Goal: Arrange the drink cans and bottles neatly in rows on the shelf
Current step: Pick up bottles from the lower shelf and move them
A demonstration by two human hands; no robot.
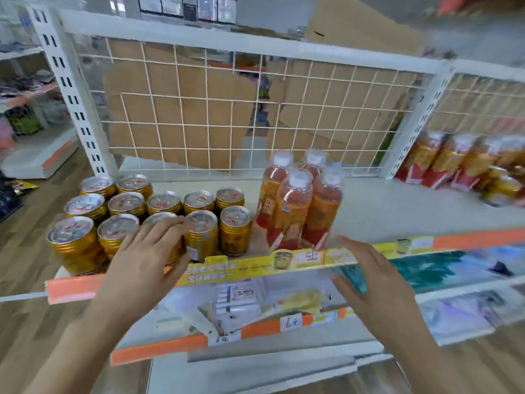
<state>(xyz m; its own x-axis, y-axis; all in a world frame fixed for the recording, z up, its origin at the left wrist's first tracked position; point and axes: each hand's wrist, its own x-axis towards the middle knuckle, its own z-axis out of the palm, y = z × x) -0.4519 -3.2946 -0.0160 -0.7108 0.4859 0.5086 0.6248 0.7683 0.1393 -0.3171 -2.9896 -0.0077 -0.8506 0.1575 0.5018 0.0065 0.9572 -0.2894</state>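
Gold cans (199, 201) sit mid-left, orange bottles (295, 209) beside them. My left hand's (147, 251) straight fingers lie over front cans, my right hand's (377, 282) loosely parted fingers below the bottles.

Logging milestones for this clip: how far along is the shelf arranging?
Done: gold cans stand upright in rough rows on the left of the shelf; four bottles cluster beside them. In hand: left hand hovers open over front-row cans, right hand open and empty near the bottles. Left: back can row is short, bottles not yet squared up.
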